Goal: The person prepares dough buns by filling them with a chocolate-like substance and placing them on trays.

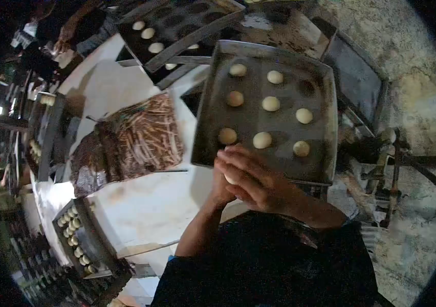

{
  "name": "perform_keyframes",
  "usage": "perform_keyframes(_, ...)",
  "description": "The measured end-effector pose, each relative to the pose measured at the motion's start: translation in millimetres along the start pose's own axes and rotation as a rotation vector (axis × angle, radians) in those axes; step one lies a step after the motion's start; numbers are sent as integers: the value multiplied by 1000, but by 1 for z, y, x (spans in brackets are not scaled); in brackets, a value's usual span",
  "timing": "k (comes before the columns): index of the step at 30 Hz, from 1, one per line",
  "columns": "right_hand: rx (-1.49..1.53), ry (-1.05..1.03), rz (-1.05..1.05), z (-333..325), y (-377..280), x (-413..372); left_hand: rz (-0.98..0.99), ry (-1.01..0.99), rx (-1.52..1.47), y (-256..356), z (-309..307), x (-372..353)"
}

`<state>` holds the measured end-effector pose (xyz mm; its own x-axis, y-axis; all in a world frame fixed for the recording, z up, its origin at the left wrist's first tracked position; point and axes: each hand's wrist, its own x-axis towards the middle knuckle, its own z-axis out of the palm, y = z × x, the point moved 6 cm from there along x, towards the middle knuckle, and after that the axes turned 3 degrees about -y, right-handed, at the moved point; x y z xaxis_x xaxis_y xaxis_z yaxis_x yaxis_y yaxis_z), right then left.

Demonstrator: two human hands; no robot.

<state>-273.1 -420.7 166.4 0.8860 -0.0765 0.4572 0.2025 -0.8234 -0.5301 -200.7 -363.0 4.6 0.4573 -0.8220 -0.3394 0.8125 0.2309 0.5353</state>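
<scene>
My left hand [221,185] and my right hand [259,184] are pressed together, palm against palm, over the near edge of a dark metal tray [300,166]. Between them a small pale part of a dough ball [230,179] shows; the rest of it is hidden by the fingers. Both hands are closed around it. Several round dough balls [270,104] lie spaced in rows in the tray. The closest one to my fingertips is a dough ball [227,135] at the tray's near left.
Left of the tray, a brown bundle of stick-like strands [149,133] lies on a white table [141,217]. Another tray [195,36] with dough balls sits behind. A box of dough balls [97,250] stands lower left. Another person's arm [74,25] shows at upper left.
</scene>
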Motion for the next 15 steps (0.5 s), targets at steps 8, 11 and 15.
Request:
perform_keyframes(8,314,173,608,-72,147,-51,-27,-510,1073,12,94,27)
perform_keyframes(11,-25,445,693,-128,242,-51,148,-394,1033,47,75,20)
perform_keyframes(15,-556,-215,758,-99,329,-78,287,0,955,104,30,-21)
